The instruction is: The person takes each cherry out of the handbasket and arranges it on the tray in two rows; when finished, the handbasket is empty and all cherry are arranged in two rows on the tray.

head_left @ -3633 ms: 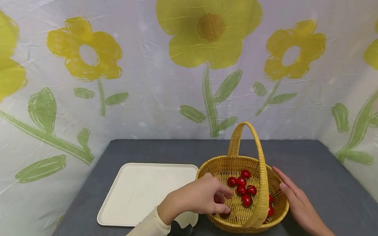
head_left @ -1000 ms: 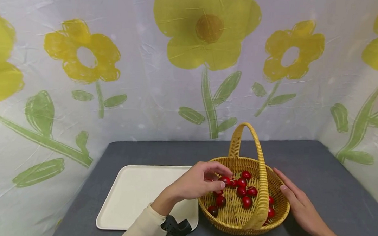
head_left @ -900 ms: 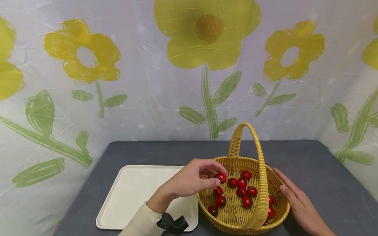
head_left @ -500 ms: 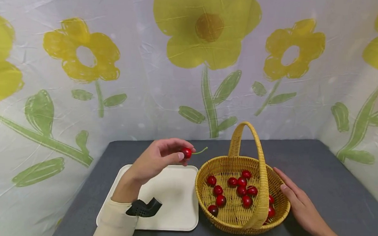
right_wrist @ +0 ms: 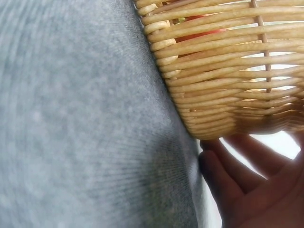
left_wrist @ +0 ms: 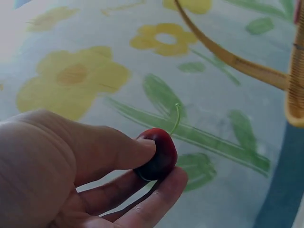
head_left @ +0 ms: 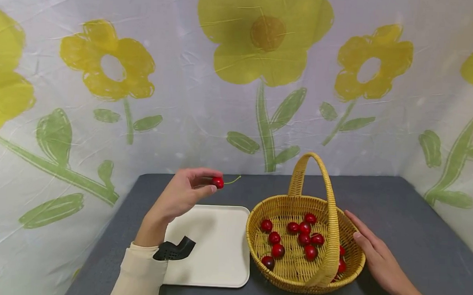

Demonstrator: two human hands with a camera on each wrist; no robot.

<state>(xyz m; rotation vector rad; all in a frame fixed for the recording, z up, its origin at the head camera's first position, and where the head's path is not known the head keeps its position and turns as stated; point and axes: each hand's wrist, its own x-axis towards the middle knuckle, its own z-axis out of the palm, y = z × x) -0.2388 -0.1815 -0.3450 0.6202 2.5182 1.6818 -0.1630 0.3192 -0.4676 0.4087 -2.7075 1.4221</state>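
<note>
My left hand (head_left: 180, 193) pinches a red cherry (head_left: 217, 182) between thumb and fingers, raised over the far side of the white tray (head_left: 232, 253). In the left wrist view the cherry (left_wrist: 159, 154) shows a dark underside, and its thin green stem points up and away from the fingers. My right hand (head_left: 378, 255) rests against the right outer wall of the yellow wicker basket (head_left: 268, 278), its fingers fairly straight. The right wrist view has those fingers (right_wrist: 221, 180) at the woven wall. Several loose cherries (head_left: 310, 252) lie inside the basket, some partly behind its handle.
The basket's tall arched handle (head_left: 329, 191) rises above the rim. Tray and basket stand side by side on a dark grey table (head_left: 400, 207). Behind the table hangs a pale cloth (head_left: 173, 131) printed with yellow flowers.
My left hand has picked a cherry out of the basket, lifted it and carried it left over the tray. My right hand has stayed at the basket's right side.
</note>
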